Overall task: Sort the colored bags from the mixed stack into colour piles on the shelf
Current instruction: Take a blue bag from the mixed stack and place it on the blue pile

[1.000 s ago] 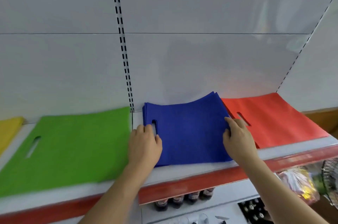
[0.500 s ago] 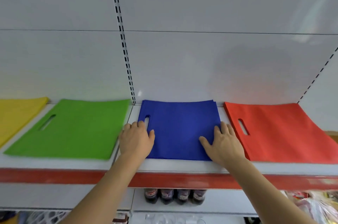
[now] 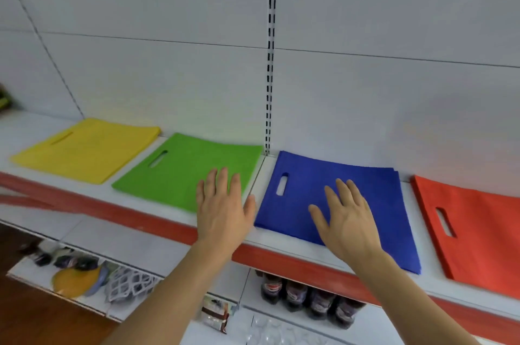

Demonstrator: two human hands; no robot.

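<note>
Bags (image 3: pixel 337 204) in colour piles, white shelf (image 3: pixel 157 221)

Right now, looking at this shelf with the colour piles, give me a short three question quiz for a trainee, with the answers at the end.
1. Multiple choice: which pile lies under the right hand?
A. yellow pile
B. blue pile
C. red pile

2. True or false: the left hand grips a bag by its handle slot.

3. Fill in: running left to right along the shelf, the piles are yellow, ____, blue, red.

Key
1. B: the right hand is spread flat over the blue pile, between the green pile and the red pile.
2. False: its fingers are straight and hold nothing, over the green pile's near right corner.
3. Green, lying next to the yellow pile.
</note>
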